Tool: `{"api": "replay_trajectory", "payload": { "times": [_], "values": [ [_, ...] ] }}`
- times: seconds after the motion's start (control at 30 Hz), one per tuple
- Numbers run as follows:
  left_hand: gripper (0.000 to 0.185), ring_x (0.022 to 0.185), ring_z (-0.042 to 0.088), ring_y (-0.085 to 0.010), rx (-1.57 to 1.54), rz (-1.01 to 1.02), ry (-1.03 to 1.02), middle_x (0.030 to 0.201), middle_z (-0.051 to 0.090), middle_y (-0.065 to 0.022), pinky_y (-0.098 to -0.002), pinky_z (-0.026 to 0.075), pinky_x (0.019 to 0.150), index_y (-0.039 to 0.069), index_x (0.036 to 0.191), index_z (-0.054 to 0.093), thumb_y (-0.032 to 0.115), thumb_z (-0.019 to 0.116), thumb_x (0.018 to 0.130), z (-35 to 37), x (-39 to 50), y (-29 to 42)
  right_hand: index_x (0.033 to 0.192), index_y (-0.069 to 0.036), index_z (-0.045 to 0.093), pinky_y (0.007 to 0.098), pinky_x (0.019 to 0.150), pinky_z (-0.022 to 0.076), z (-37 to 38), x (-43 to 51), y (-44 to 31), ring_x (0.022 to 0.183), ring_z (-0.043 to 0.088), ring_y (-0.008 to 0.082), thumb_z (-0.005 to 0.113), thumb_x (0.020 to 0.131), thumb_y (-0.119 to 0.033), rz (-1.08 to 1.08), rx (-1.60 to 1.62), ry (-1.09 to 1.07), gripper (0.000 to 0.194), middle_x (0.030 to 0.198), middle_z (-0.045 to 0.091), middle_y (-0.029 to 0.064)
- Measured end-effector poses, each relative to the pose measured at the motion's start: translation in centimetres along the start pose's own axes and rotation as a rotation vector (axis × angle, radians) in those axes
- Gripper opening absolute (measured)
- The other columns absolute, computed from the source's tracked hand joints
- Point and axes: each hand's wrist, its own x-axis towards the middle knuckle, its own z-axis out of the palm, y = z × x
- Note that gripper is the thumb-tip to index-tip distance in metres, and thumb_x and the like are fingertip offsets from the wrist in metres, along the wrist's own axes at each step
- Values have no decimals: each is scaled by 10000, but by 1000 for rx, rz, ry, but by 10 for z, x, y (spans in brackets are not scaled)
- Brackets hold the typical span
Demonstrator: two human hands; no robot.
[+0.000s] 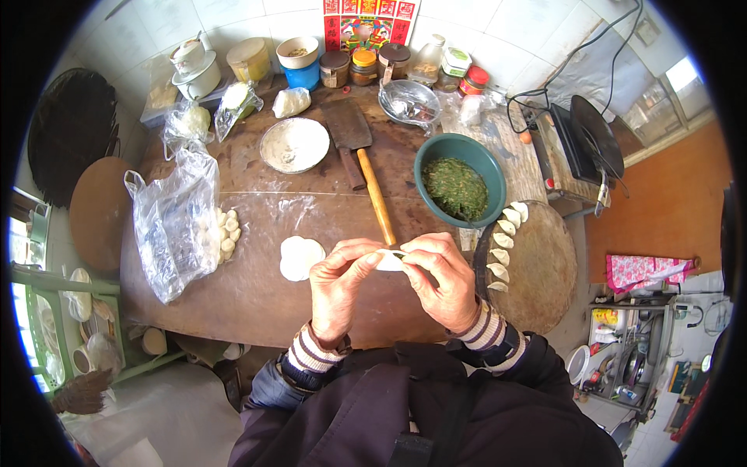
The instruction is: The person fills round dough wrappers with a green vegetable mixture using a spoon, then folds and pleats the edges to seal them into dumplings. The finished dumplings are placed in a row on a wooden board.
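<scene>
Between both hands a half-folded dumpling [390, 262] is held above the wooden table, with dark green filling showing at its upper edge. My left hand [341, 286] pinches its left end between thumb and fingers. On the other end, my right hand [442, 279] grips the wrapper's edge. Flat round dough wrappers [302, 258] lie to the left of my left hand. A wooden rolling pin [376, 195] points towards the dumpling from behind. Beyond my right hand stands a green plastic basin [460, 180] of chopped green filling [455, 188]. Several folded dumplings [501, 240] line the left edge of a round chopping board [537, 268].
Clear plastic sheeting [175, 216] partly covers small dough pieces [229, 234] at the left. A bowl of flour [295, 145] and a cleaver [348, 125] lie farther back. Jars [363, 65] and a metal bowl [410, 101] stand near the tiled wall.
</scene>
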Motion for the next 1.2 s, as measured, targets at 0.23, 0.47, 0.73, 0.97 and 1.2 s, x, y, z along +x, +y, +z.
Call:
{"api": "replay_trajectory", "payload": {
  "times": [0.23, 0.47, 0.73, 0.97, 1.2],
  "values": [
    [117, 899, 606, -147, 15, 16, -18, 1005, 656, -105, -252, 490, 779, -3, 958, 686, -23, 627, 860, -1, 2, -1, 904, -16, 572, 361, 749, 491, 3, 0, 1, 867, 586, 285, 689, 741, 50, 13, -24, 51, 211, 941, 606, 99],
    [123, 918, 587, -135, -27, -42, -9, 980, 660, -76, -262, 464, 836, 17, 942, 711, -1, 673, 827, 0, 2, 2, 929, -22, 533, 382, 741, 481, 6, 0, 4, 851, 570, 292, 676, 712, 88, 1, -50, 52, 283, 928, 586, 104],
    [117, 905, 583, -120, -30, -51, 14, 976, 658, -69, -251, 463, 818, 14, 944, 710, 2, 668, 835, 0, 2, 0, 1028, 0, 525, 382, 749, 481, 5, 3, 7, 854, 557, 300, 652, 757, 66, -150, -103, 46, 306, 943, 580, 120],
    [114, 907, 594, -139, 29, 7, -5, 989, 651, -84, -258, 480, 802, 1, 951, 695, -15, 642, 851, 0, 2, 1, 974, -10, 608, 359, 734, 472, 2, 8, -1, 826, 537, 274, 723, 765, -64, -39, -142, 2, 245, 912, 560, 96],
    [121, 911, 589, -135, 132, 58, -32, 968, 657, -76, -262, 466, 826, 11, 938, 708, -10, 672, 825, 3, 1, 5, 916, -30, 605, 349, 702, 458, 6, 6, 1, 786, 514, 254, 738, 715, -40, -60, -173, -13, 241, 867, 538, 76]
  ]
}}
